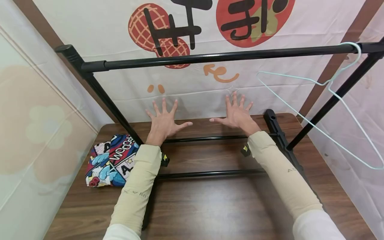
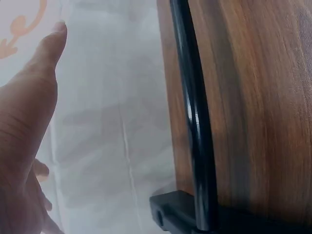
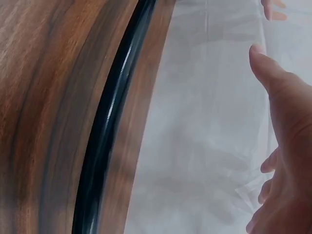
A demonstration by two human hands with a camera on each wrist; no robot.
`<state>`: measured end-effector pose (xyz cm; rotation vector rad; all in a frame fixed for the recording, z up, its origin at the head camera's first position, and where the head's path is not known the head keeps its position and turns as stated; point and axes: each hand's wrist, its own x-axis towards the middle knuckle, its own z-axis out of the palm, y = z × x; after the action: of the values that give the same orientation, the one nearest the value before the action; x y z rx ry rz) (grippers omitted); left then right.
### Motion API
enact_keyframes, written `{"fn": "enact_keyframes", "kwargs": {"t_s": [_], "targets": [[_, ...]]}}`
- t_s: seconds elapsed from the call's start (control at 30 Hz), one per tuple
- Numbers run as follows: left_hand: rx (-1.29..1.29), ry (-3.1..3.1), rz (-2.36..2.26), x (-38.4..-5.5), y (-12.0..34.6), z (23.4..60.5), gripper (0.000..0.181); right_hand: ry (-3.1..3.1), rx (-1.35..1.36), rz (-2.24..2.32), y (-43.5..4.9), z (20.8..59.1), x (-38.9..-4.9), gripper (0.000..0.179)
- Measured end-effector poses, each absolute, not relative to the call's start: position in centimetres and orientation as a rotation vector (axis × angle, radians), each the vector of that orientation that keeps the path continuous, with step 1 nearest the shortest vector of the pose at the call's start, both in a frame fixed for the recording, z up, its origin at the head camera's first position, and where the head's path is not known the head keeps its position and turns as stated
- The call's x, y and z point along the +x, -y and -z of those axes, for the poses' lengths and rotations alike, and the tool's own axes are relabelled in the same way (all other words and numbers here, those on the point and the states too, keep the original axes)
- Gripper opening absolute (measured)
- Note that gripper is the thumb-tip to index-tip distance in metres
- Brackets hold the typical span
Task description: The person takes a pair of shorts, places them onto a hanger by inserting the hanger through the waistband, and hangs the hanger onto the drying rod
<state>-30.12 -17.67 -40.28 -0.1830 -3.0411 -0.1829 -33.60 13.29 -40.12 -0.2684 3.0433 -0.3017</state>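
Observation:
Both hands reach forward through a black rack, below its top bar (image 1: 192, 59). My left hand (image 1: 163, 123) has its fingers spread and straight, and nothing is in it. The right hand (image 1: 237, 113) is likewise spread with nothing held, its thumb pointing toward the left one. In the wrist views each hand is near a lower black rod (image 2: 195, 112) but apart from it. A folded cloth (image 1: 112, 161) with a colourful comic print lies on the table beside the left forearm. From the right end of the top bar hangs a pale blue clothes hanger (image 1: 324, 133).
The rack stands on a brown wood-grain table (image 1: 210, 206). Its right foot (image 1: 282, 143) and two lower rods cross the tabletop. A white printed cloth backdrop (image 1: 120, 90) rises behind the table, with fabric at both sides.

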Motion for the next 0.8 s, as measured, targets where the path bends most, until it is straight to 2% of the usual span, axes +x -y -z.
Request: {"fn": "enact_keyframes", "kwargs": {"t_s": [0.4, 0.8], "targets": [[-0.249, 2.978, 0.269, -26.7, 18.2, 37.3, 0.115, -3.073, -0.311, 0.412, -12.9, 38.3, -31.7, 0.131], [-0.375, 2.791, 0.385, -22.2, 17.8, 34.0, 0.098, -3.187, -0.578, 0.625, -11.7, 35.9, -27.3, 0.123]]}}
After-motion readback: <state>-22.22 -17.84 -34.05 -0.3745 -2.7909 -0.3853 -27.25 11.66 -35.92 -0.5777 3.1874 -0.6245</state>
